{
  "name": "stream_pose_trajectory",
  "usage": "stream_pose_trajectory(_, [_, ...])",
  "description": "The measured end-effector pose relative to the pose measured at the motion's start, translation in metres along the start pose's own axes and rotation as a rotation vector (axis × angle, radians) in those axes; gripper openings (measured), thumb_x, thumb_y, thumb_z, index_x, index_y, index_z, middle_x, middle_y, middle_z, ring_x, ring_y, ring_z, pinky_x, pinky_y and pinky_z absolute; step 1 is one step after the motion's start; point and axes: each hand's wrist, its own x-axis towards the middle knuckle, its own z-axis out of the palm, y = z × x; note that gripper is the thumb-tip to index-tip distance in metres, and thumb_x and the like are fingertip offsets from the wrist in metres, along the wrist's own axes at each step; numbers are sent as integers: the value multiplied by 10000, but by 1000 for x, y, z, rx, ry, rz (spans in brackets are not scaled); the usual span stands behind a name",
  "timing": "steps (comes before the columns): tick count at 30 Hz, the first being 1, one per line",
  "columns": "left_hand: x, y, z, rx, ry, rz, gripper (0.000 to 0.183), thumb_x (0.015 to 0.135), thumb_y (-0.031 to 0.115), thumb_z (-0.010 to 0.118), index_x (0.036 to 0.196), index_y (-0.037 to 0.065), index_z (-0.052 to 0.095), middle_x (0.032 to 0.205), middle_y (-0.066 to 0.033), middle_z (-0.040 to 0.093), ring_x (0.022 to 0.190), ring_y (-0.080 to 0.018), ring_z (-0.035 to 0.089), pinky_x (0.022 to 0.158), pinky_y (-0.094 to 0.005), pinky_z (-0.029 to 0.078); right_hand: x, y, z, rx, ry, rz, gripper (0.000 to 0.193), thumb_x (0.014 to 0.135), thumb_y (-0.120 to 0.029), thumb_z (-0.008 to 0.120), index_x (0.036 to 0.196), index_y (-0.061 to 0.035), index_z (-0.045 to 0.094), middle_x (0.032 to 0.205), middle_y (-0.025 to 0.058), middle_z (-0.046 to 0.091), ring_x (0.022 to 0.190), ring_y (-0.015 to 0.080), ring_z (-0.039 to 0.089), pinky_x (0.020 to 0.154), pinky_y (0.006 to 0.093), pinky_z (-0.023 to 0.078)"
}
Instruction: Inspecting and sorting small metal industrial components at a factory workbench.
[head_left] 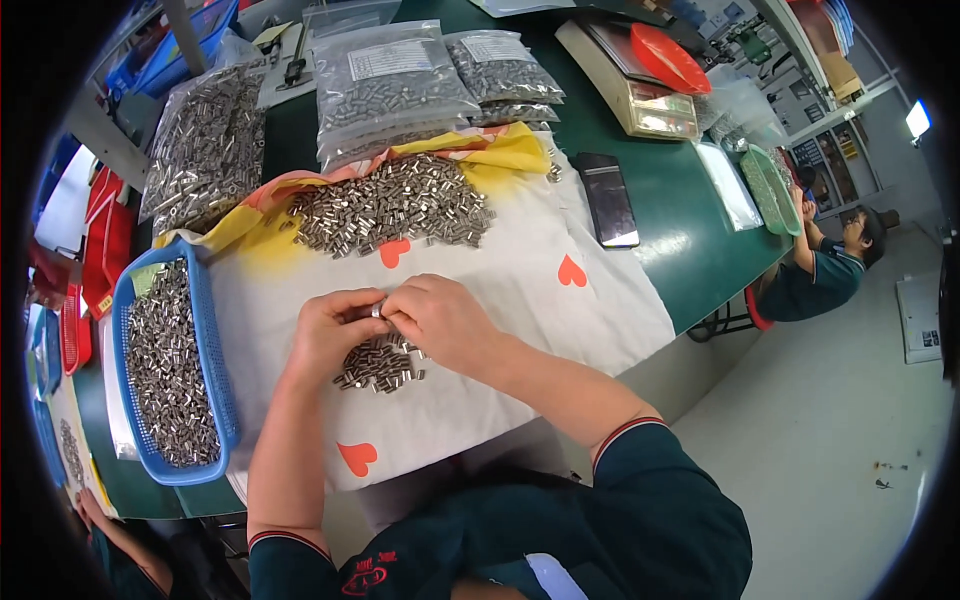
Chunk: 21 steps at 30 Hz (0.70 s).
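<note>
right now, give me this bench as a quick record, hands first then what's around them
left hand: fingertips closed on a small metal piece
right hand: fingertips at the same piece, exact grip hidden
near pile: loose metal pieces, just below the hands
far pile: larger, beyond the hands
cloth: pale with red hearts, under both piles
blue basket: left of the cloth, holding many metal pieces
phone: dark-screened, right of far pile
</note>
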Motion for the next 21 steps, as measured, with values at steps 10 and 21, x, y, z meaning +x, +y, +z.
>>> stream_pose_trajectory(10, [-4, 2, -11, 55, -184, 14, 306, 696, -69, 652, 996, -51, 591, 855, -51, 623, 748, -90, 578, 686, -210, 483, 21, 8, -30, 246, -517, 401, 244, 659, -188, 722, 774, -35, 570, 649, 23, 595, 606, 89, 559, 563, 236, 439])
stream_pose_trajectory(21, [-7, 6, -1, 93, -141, -69, 294, 698, -53, 661, 985, -23, 606, 821, -14, 588, 729, -69, 560, 657, -187, 474, 0, 149, -175, -788, 151, 1057, 843, 609, -453, 708, 1294, -126, 340, 1177, 193, 449, 1050, 346, 477, 887, 419, 392])
